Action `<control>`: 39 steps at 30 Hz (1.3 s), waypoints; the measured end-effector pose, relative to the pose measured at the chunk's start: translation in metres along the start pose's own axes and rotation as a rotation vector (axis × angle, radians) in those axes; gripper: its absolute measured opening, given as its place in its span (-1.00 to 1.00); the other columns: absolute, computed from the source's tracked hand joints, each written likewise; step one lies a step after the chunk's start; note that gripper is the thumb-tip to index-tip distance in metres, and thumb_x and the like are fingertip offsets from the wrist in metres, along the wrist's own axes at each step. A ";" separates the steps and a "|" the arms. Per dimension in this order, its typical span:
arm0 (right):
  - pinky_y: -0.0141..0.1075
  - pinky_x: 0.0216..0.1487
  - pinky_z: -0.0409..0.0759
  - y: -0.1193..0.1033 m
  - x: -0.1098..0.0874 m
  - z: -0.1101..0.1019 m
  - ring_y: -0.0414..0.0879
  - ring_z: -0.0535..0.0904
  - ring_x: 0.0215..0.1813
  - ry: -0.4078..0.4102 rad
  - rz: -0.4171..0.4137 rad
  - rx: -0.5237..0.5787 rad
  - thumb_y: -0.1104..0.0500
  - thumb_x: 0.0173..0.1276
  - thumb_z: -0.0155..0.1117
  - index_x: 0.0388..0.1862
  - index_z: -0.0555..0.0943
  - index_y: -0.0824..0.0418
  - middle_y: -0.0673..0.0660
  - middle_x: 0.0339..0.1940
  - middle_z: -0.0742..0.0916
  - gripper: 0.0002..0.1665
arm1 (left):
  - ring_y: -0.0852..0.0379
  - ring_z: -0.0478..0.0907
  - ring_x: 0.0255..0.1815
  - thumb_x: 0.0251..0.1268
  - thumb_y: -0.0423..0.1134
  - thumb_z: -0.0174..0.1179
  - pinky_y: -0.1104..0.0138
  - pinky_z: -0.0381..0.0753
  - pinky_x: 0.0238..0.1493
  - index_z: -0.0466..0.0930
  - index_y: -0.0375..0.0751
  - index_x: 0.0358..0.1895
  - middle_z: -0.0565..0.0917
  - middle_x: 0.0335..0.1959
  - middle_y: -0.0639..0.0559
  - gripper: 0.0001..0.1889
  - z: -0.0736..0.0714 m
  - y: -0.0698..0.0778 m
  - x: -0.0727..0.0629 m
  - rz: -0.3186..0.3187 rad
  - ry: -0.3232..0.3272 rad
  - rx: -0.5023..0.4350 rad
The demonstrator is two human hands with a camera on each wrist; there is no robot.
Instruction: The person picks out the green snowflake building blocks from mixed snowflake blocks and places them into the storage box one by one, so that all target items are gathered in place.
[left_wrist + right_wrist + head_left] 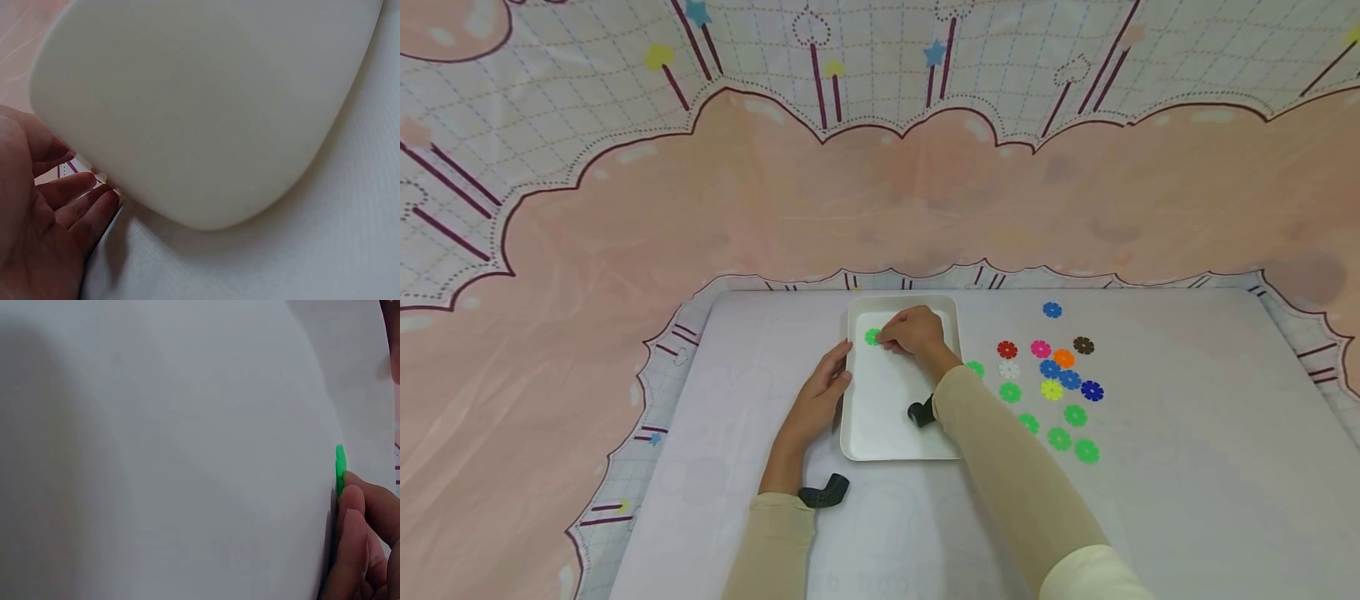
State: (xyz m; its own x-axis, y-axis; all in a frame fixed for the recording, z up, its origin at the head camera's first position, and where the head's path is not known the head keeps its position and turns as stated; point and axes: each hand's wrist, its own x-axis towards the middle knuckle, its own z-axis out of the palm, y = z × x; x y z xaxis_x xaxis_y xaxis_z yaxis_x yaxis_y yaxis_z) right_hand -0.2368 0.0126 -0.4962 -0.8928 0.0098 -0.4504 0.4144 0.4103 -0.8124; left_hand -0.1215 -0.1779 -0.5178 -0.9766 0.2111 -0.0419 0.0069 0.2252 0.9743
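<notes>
A white rectangular tray (pixel 887 433) lies on the table. Over its far part my right hand (pixel 916 330) pinches a green notched disc (pixel 872 337) between thumb and fingers. The right wrist view shows that green disc (pixel 340 464) edge-on at the fingertips, close to the tray surface. Along the tray's left side, my left hand (pixel 812 404) rests its fingertips against the outer wall. In the left wrist view the fingers (pixel 94 215) touch the tray's rim from outside, slightly bent, not wrapped round it.
Right of the tray lie several green discs (pixel 1059 439), with red (pixel 1007 349), white (pixel 1009 369), pink (pixel 1041 348), orange (pixel 1063 358), yellow (pixel 1052 389), brown (pixel 1083 345) and blue discs (pixel 1052 309). Black wrist cameras (pixel 824 491) sit at both wrists. A patterned cloth (pixel 925 208) hangs behind the table.
</notes>
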 end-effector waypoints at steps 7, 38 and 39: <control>-0.49 -0.56 0.58 0.001 0.001 0.001 -0.26 0.62 -0.63 0.003 0.010 0.009 0.21 0.09 0.64 -0.41 0.77 0.19 0.05 -0.59 0.77 -0.84 | -0.07 0.08 0.67 0.64 -0.30 -0.06 -0.08 0.14 0.61 0.16 -0.08 0.61 0.14 0.66 0.00 -0.45 0.001 0.000 -0.001 -0.001 0.003 -0.005; -0.27 -0.04 0.73 -0.018 -0.024 -0.056 0.01 0.71 -0.13 -0.299 -0.120 -0.045 0.05 0.30 0.50 -0.15 0.78 0.11 0.09 -0.18 0.78 -0.79 | -0.06 0.16 0.64 0.62 -0.28 -0.03 -0.05 0.25 0.56 0.22 0.00 0.58 0.18 0.64 0.07 -0.46 0.002 0.001 -0.002 -0.025 0.062 0.073; -0.26 -0.02 0.73 -0.018 -0.026 -0.060 0.01 0.71 -0.12 -0.314 -0.132 -0.055 0.05 0.31 0.50 -0.14 0.78 0.11 0.08 -0.17 0.78 -0.78 | -0.06 0.17 0.64 0.62 -0.28 -0.02 -0.04 0.25 0.56 0.23 0.01 0.58 0.19 0.64 0.07 -0.46 0.002 0.001 -0.002 -0.023 0.067 0.076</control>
State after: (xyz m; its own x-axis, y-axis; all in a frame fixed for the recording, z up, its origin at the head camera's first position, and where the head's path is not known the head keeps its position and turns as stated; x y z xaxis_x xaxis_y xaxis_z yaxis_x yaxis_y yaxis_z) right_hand -0.2319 0.0596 -0.4475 -0.8363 -0.3248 -0.4416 0.2807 0.4382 -0.8539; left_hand -0.1194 -0.1764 -0.5169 -0.9889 0.1412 -0.0464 -0.0017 0.3014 0.9535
